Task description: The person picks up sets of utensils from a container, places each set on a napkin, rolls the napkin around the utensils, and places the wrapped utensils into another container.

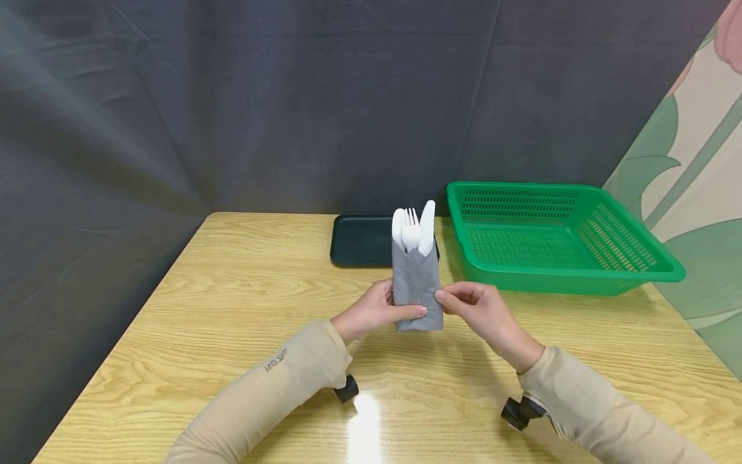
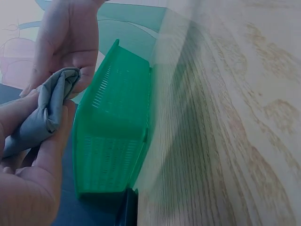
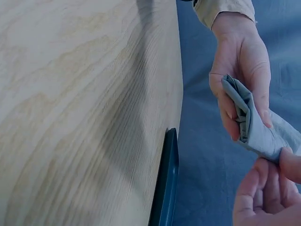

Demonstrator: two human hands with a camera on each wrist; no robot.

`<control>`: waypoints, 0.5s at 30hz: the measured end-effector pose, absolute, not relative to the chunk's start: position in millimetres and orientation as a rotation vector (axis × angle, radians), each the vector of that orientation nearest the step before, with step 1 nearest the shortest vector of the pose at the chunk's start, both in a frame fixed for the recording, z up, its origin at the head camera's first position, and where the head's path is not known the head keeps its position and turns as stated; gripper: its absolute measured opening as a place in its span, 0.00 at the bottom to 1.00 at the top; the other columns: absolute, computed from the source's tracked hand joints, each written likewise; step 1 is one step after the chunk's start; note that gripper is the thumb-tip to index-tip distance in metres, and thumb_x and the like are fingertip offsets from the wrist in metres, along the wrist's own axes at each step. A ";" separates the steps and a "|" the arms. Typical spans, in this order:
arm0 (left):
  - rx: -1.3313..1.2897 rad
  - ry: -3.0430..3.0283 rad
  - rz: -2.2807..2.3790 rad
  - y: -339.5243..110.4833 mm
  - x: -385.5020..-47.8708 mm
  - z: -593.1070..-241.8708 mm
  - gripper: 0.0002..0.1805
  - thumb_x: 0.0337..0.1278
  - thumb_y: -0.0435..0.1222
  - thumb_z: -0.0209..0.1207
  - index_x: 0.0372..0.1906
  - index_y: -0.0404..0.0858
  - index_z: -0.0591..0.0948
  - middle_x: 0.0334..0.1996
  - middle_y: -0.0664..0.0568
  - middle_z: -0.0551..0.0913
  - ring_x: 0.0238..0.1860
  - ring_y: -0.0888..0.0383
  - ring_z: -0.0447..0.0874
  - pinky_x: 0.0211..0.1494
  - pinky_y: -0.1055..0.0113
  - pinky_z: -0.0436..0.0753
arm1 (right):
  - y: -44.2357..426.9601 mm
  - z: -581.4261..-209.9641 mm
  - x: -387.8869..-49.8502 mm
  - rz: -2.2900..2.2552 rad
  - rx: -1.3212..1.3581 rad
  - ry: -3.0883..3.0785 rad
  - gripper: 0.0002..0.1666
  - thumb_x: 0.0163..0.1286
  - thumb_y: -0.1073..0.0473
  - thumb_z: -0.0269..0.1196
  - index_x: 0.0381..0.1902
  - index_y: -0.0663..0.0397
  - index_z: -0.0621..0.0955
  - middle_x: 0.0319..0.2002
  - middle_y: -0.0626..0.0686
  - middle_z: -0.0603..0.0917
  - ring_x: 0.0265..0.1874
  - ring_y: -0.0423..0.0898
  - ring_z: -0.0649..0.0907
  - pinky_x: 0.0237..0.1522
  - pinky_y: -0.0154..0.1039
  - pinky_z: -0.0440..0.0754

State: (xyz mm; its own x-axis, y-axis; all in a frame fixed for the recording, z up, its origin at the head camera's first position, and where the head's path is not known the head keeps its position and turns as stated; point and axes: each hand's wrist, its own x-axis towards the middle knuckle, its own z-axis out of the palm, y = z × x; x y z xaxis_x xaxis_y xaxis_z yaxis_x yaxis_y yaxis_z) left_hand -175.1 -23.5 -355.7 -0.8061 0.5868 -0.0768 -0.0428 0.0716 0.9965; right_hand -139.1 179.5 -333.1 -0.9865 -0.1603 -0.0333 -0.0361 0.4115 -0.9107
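A folded grey napkin pouch (image 1: 416,283) is held upright above the table. Out of its top stick a white spoon (image 1: 397,227), a white fork (image 1: 411,233) and a white knife (image 1: 427,225). My left hand (image 1: 379,312) grips the pouch low on its left side, thumb across the front and fingers behind. With thumb and fingers, my right hand (image 1: 481,312) pinches the pouch's right edge. In the left wrist view the folded bottom end of the napkin (image 2: 59,96) shows between both hands. The cutlery is hidden in both wrist views.
Behind the pouch a dark tray (image 1: 362,241) lies at the table's far edge, partly covered by it. To its right stands a green perforated basket (image 1: 556,274). A dark curtain (image 1: 290,109) hangs beyond the wooden table (image 1: 232,290).
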 end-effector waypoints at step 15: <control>0.526 1.913 1.798 -19.6 -173.4 -354.1 0.24 0.59 0.33 0.59 0.61 0.38 0.70 0.58 0.42 0.76 0.56 0.52 0.78 0.57 0.63 0.79 | 175.8 -329.8 -136.2 -1.579 -0.188 2.554 0.23 0.65 0.52 0.62 0.50 0.65 0.79 0.43 0.58 0.85 0.34 0.33 0.82 0.43 0.38 0.82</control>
